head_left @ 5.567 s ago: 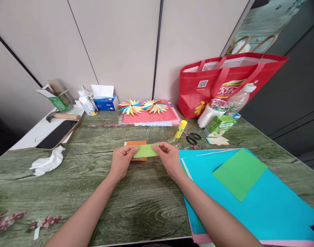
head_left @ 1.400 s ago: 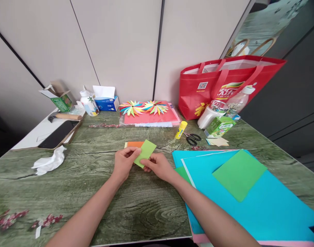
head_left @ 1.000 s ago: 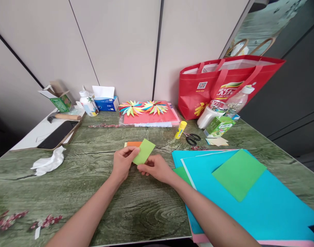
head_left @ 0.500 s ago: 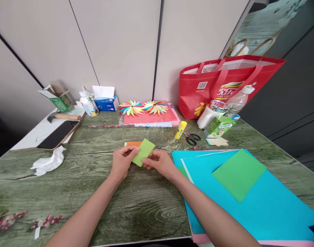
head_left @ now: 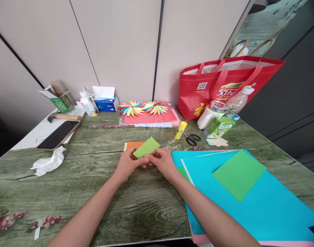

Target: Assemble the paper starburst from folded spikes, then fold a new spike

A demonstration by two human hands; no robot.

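A folded light-green paper strip (head_left: 146,147) is held just above the green wood-grain table (head_left: 95,192), tilted up to the right. My left hand (head_left: 128,163) pinches its lower left end. My right hand (head_left: 160,161) pinches the same lower edge from the right, so the fingertips of both hands meet under the strip. An orange paper piece (head_left: 132,145) lies flat on the table behind my left hand, with a yellow edge showing at its left side.
Large blue sheets (head_left: 249,202) with a green rectangle (head_left: 239,173) lie at the right. A glue stick (head_left: 180,130), scissors (head_left: 192,138), red bag (head_left: 224,85), paper stars (head_left: 144,107), tissue box (head_left: 105,99), phone (head_left: 55,134) and crumpled tissue (head_left: 47,162) stand further back.
The green strip has turned from level to tilted up to the right. My hands slid from its two ends to its lower end, fingertips now meeting.
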